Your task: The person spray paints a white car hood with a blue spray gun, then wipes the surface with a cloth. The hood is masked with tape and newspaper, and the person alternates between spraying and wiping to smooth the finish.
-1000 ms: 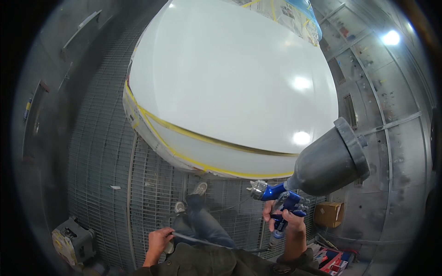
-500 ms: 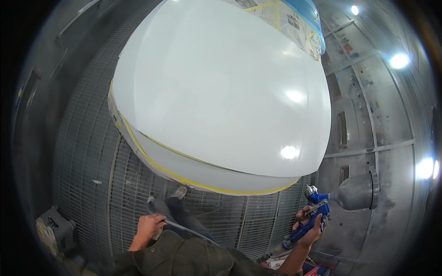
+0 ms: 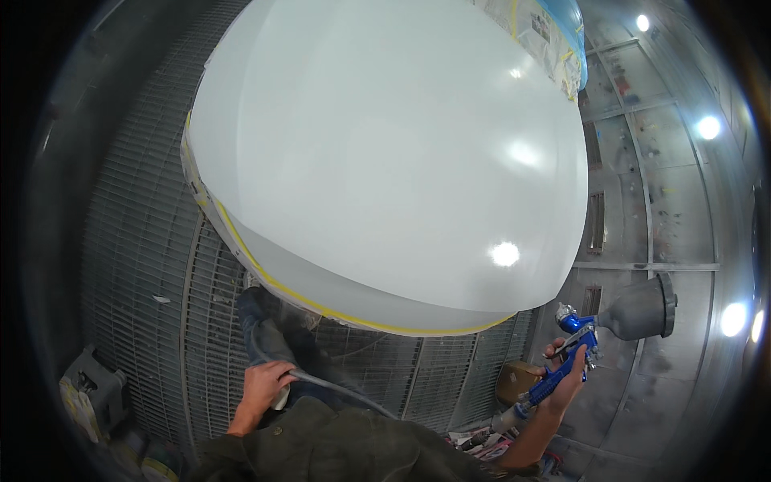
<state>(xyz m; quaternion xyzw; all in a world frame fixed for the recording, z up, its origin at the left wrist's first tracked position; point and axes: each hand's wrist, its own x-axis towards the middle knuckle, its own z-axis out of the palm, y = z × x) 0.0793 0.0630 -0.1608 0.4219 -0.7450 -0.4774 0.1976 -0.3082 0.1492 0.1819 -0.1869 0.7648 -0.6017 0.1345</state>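
My right hand is closed round the handle of a blue spray gun. A grey paint cup is fixed to the gun, tilted on its side toward the right wall, and the silver nozzle points up. My left hand grips a grey air hose that runs across the front of my body. Ahead lies a large glossy white car hood; the gun is just off its near right corner. Yellow masking tape lines the white panel below the hood's near edge.
Masking paper and blue film cover the car's far right. Underfoot is a metal grate floor. A cardboard box stands near the right wall. At lower left is a grey container.
The spray gun and my right hand have moved right and slightly up, off the hood's near corner. My legs have shifted left. The cardboard box has come into view. My left hand still holds the hose.
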